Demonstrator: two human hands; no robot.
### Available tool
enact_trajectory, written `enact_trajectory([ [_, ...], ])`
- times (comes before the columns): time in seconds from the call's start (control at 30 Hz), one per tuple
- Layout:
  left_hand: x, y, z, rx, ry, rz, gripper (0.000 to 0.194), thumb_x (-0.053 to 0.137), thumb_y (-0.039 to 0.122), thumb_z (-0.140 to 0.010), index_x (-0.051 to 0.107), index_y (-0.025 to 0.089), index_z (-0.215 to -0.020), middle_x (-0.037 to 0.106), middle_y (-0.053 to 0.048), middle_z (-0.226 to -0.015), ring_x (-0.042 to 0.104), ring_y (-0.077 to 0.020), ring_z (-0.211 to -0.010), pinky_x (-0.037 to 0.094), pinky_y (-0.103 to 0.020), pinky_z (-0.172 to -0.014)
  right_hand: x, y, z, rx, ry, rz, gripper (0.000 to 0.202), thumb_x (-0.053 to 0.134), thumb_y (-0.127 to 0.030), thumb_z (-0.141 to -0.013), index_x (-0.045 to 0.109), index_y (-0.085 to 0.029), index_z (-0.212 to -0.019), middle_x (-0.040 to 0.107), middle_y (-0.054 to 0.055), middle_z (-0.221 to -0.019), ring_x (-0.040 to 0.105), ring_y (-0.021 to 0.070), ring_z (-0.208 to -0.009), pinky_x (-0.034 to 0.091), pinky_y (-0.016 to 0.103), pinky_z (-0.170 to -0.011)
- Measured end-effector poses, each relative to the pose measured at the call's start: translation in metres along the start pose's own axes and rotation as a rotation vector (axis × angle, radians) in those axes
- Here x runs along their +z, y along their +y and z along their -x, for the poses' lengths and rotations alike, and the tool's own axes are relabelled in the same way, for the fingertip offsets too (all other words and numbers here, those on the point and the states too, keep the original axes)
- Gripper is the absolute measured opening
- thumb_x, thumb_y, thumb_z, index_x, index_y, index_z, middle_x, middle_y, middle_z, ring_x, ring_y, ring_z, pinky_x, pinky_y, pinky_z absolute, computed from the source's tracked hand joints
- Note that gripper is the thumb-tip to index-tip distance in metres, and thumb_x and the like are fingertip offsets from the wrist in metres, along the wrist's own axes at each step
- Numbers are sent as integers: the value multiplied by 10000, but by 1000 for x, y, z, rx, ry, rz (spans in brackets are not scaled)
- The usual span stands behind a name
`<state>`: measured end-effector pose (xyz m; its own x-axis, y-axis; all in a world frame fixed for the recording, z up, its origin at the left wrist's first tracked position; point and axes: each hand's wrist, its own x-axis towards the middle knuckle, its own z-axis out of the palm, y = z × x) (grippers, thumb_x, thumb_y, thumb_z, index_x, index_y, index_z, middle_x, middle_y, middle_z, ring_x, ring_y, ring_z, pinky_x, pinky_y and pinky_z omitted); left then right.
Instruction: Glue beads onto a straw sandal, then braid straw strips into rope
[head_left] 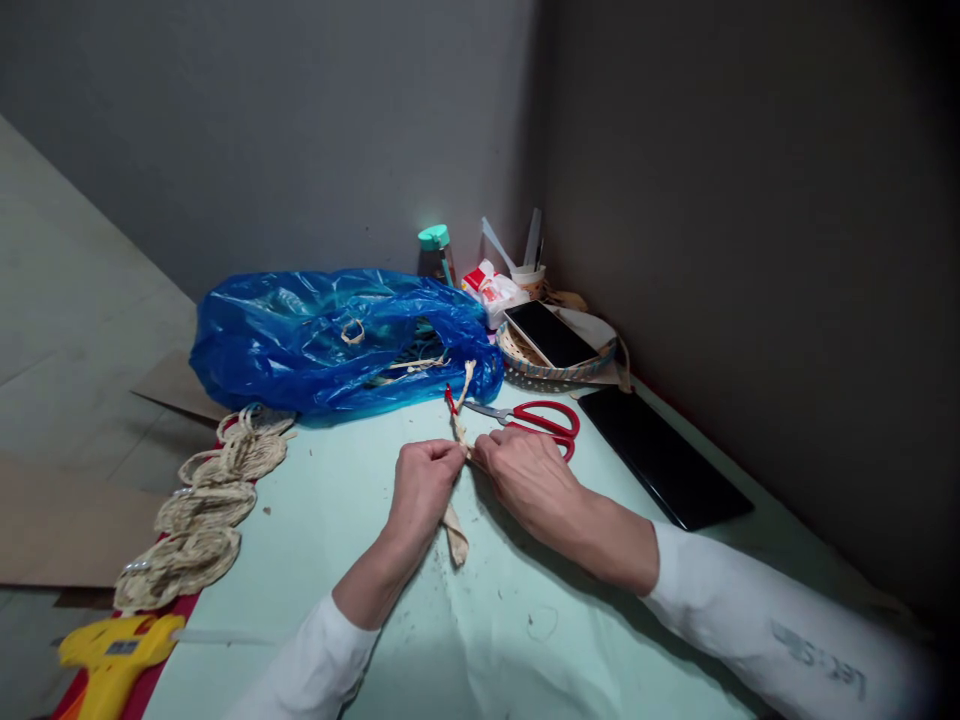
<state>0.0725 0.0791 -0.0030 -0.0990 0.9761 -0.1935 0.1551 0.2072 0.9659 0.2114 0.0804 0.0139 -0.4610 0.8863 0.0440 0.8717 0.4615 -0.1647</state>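
A pale braided strip (460, 425) runs upward from between my hands, with a small red clip (450, 398) near its upper part. My left hand (427, 485) pinches the strip's lower end, and a loose flat tail (454, 537) hangs below it on the table. Close beside it on the right, my right hand (525, 475) is closed on the strip at the same spot; its fingertips are partly hidden. Red-handled scissors (551, 408) lie just behind my right hand, blades pointing left.
A blue plastic bag (300, 340) lies at the back left. Coiled woven pieces (206, 505) and a yellow glue gun (120, 655) line the left edge. A black tablet (664, 455) lies right; a phone (551, 333) rests on a basket (517, 360) near a bottle (435, 250).
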Motion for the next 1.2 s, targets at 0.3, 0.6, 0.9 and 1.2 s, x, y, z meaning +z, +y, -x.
enact_trajectory([
  [0.3, -2, -1, 4, 16, -39, 45, 247, 607, 283, -667, 507, 154, -483, 335, 66, -445, 254, -67, -470, 171, -217, -468, 5, -19, 10, -110, 58, 119, 140, 465, -106, -832, 570, -118, -923, 644, 106, -819, 595, 219, -666, 222, 321, -504],
  [0.6, -10, -2, 3, -91, -116, 285, 192, 706, 276, -661, 702, 100, -735, 378, 69, -471, 206, -28, -428, 128, -187, -433, -8, -11, 14, -141, 155, -98, 249, 441, -329, -918, 609, -149, -957, 659, 75, -820, 595, 213, -716, 253, 307, -550],
  [0.9, -11, 7, 6, -105, -182, 306, 299, 749, 289, -628, 720, 76, -836, 358, 83, -479, 166, -12, -425, 94, -176, -426, 1, 10, -11, -3, 13, -687, 302, 356, -311, -961, 539, -158, -775, 597, 23, -687, 500, 121, -636, 277, 246, -572],
  [1.2, -13, 0, 7, 107, -24, -37, 279, 684, 269, -667, 653, 148, -916, 615, 23, -552, 447, -94, -451, 306, -199, -465, 13, 9, -16, 66, 37, -824, 217, 455, -233, -870, 565, -148, -704, 572, -1, -646, 480, 109, -618, 271, 238, -564],
])
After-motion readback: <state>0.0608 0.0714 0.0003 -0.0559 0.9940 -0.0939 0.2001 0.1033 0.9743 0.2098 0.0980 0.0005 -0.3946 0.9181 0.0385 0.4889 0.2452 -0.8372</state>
